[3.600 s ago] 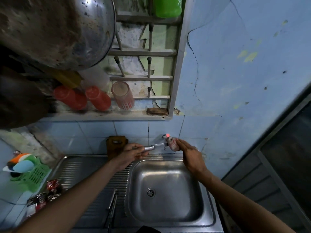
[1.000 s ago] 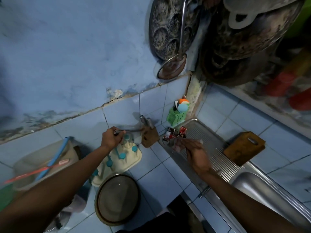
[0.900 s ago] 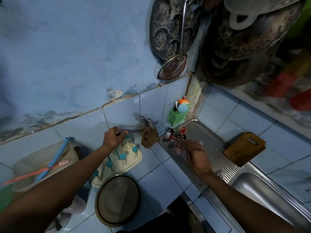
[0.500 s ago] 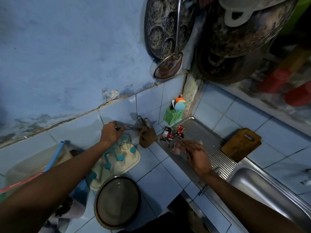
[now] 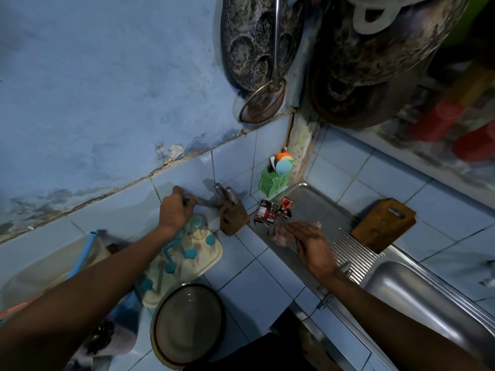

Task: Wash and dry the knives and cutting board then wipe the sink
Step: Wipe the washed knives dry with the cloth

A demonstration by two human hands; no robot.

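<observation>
My left hand [image 5: 174, 210] grips the handle of a steel knife [image 5: 202, 201] whose blade points at the wooden knife block [image 5: 233, 216], right at its top. Two other knife handles [image 5: 226, 193] stick out of the block. My right hand [image 5: 312, 243] hovers over the ribbed steel drainboard [image 5: 321, 210] with fingers stretched, touching a crumpled pinkish cloth [image 5: 280, 232]. The brown wooden cutting board [image 5: 383, 226] leans against the tiled wall behind the drainboard. The sink basin [image 5: 428, 303] lies at the lower right.
A cream cup rack with teal pegs [image 5: 184, 255] sits below my left hand, a round glass lid [image 5: 187, 325] nearer me. A green basket of sponges [image 5: 274, 180] stands in the corner, small red sachets [image 5: 273, 210] beside it. Blackened pans [image 5: 361, 44] hang overhead.
I turned from the tap to the left counter. In the last second my left hand carried the knife right, up to the block. My right hand stayed over the cloth.
</observation>
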